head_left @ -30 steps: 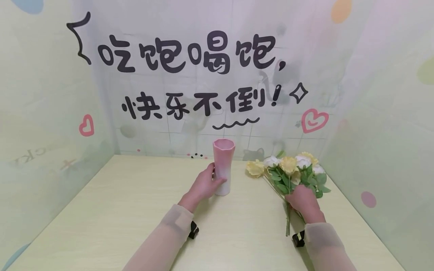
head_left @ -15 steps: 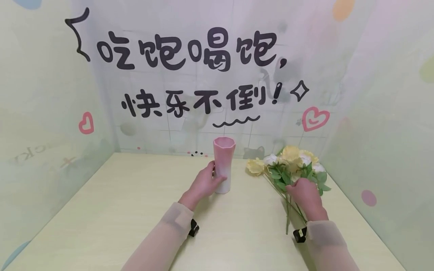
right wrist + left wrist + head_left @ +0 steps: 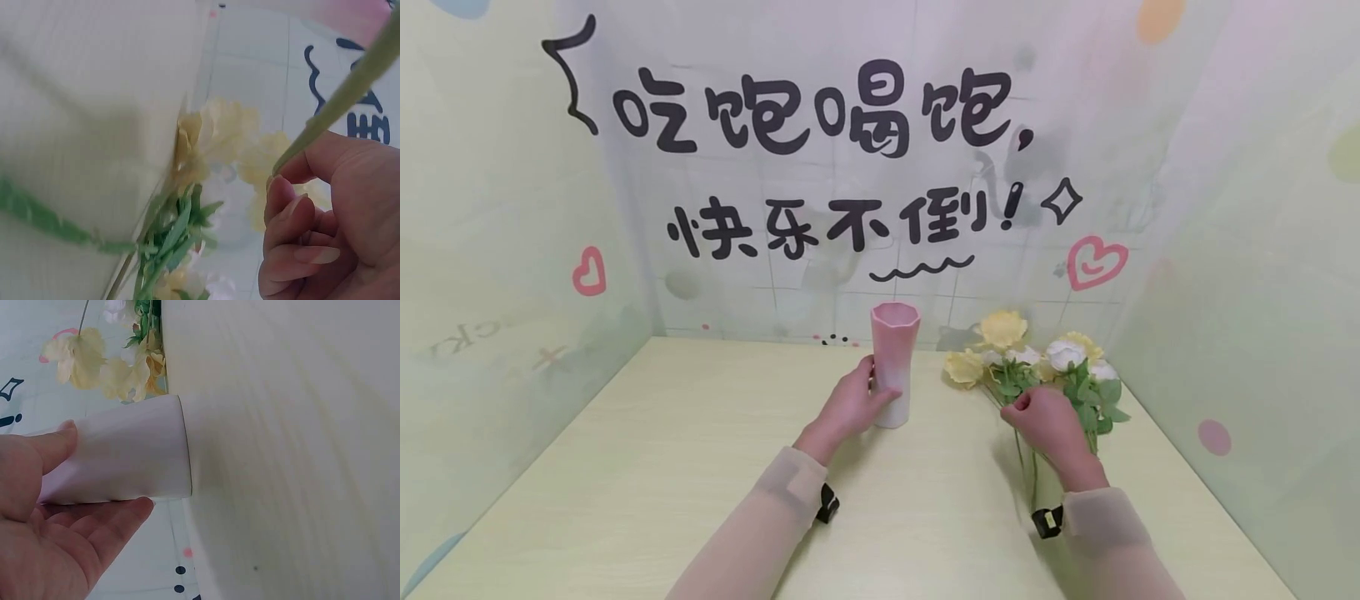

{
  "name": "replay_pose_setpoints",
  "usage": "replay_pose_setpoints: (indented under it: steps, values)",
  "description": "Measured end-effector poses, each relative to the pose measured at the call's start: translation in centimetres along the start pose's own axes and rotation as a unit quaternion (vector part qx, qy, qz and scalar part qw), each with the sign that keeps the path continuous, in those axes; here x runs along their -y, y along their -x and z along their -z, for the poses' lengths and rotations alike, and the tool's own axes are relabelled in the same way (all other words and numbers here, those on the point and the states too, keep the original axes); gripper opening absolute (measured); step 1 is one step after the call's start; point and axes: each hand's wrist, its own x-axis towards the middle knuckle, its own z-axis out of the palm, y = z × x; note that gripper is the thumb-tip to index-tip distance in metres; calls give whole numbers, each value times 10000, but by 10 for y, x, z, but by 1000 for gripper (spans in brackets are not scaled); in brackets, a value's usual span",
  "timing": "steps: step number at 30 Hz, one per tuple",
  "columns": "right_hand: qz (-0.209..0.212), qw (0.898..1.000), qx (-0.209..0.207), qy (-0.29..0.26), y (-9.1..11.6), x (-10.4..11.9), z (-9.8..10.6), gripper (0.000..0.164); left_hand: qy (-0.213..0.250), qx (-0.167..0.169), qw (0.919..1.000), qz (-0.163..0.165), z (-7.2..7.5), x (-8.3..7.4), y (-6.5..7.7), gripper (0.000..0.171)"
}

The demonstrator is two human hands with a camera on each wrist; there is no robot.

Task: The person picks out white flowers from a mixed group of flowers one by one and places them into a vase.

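A tall faceted vase (image 3: 897, 350), pink at the rim and fading to white, stands upright on the table. My left hand (image 3: 848, 407) grips its lower left side; in the left wrist view the thumb and fingers (image 3: 119, 531) lie on opposite sides of the vase (image 3: 134, 450). To the right, my right hand (image 3: 1051, 429) pinches the green stem (image 3: 350, 94) of a yellow artificial flower (image 3: 1002, 329) between thumb and forefinger. Its bloom is raised above the others. Behind that hand lies a bunch of white and yellow flowers (image 3: 1067, 357) with green leaves, their stems partly hidden.
The pale wood-grain table (image 3: 647, 467) reaches back to a printed fabric wall (image 3: 820, 175) with black lettering. Similar fabric panels close in the left and right sides. The loose flowers lie near the table's back right corner.
My right hand has raised the yellow flower from the bunch and carried it left, toward the vase. My left hand keeps its hold on the vase, which has not moved.
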Motion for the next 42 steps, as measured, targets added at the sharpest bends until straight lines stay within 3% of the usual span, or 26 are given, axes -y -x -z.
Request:
replay_pose_setpoints:
  steps: [3,9,18,25,32,37,42]
  values:
    - [119,9996,239,-28,3,10,-9,34,-10,-7,10000,-19,0,0,0,66]
    - [360,9970,655,198,6,21,-29,19,-3,-37,10000,-68,0,0,0,66]
    - [268,9920,1067,614,6,25,-48,12,28,-4,10000,-14,1,-1,2,67]
    - [-22,9942,1066,108,9,21,-20,13,-1,42,10000,75,1,-1,0,66]
    - [-439,9967,684,70,5,-17,12,35,18,78,10000,4,1,0,1,67]
    - [-750,9941,709,325,4,-41,17,41,2,46,10000,-39,-1,0,1,66]
    - [-847,9921,848,382,3,-50,13,33,19,-6,10000,-76,0,0,1,67]
